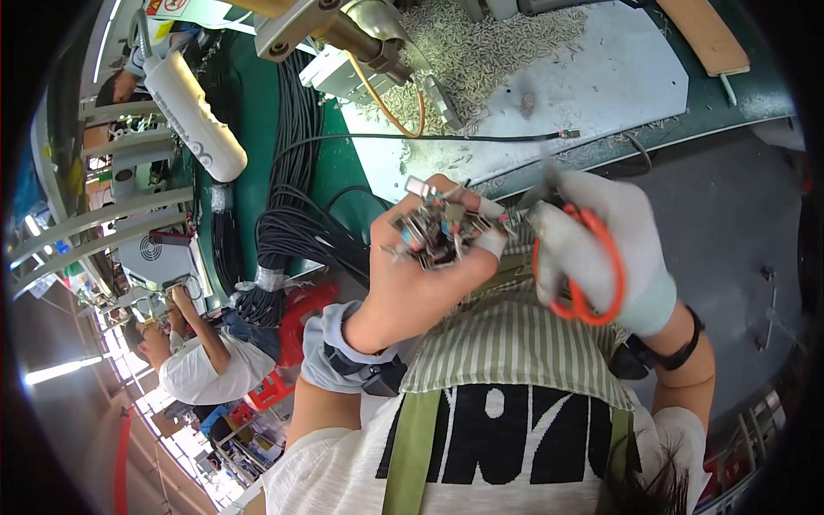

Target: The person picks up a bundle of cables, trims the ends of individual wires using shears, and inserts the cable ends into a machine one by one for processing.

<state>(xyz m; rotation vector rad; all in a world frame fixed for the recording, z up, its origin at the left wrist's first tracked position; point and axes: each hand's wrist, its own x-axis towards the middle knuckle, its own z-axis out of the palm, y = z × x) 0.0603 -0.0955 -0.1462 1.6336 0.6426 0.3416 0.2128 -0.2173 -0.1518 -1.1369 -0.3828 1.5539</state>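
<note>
My left hand, bare but for white wraps on some fingertips, is closed round a bunch of small metal cable connectors with bits of coloured wire showing. In my right hand, which wears a white glove, is a pair of scissors with orange handle loops. The scissors' dark blades are blurred and lie close to the right side of the bunch; I cannot tell whether they touch it. Beyond both hands, one black cable lies across the bench with a metal connector at its end.
A machine head overhangs the white board, where many small metal pieces are piled. Bundled black cables hang over the green bench edge at left. A white lamp stands nearby. Another person sits further left.
</note>
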